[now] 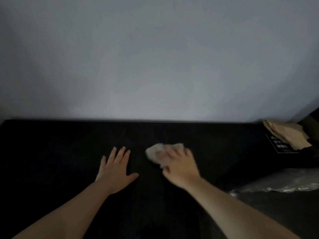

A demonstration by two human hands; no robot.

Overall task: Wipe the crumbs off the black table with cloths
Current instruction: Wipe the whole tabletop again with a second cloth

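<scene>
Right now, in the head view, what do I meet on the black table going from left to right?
The left hand → crumpled light cloth under the right hand → tan sheet at the far right corner.
</scene>
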